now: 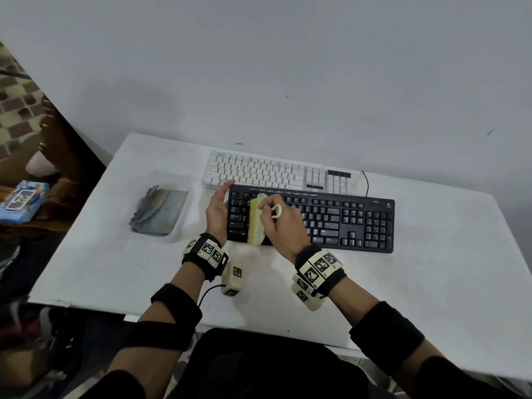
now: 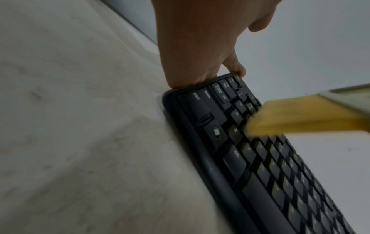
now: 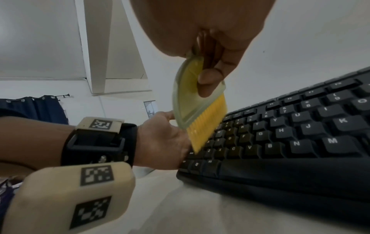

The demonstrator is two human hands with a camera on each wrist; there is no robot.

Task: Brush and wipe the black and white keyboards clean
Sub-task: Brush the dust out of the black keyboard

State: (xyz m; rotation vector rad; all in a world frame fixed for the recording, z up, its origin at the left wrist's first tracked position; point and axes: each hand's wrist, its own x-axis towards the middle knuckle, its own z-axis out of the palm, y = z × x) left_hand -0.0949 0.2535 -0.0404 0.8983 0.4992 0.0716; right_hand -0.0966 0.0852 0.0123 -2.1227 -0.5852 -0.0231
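Observation:
The black keyboard [image 1: 331, 223] lies across the white table, with the white keyboard [image 1: 267, 172] just behind it. My right hand [image 1: 283, 223] grips a pale brush with yellow bristles [image 1: 256, 220], and the bristles [image 3: 206, 125] touch the keys at the black keyboard's left end [image 2: 236, 126]. My left hand [image 1: 218, 208] stands edge-on against the left side of the black keyboard, fingers straight, and braces its end [image 2: 200, 69]. The left hand [image 3: 164, 139] shows behind the brush in the right wrist view.
A clear plastic tub [image 1: 184, 185] with a crumpled grey cloth [image 1: 158, 211] sits left of the keyboards. The black keyboard's cable [image 1: 366, 182] runs back toward the wall. The table edge [image 1: 86, 305] is near my body; a cluttered shelf lies off to the left.

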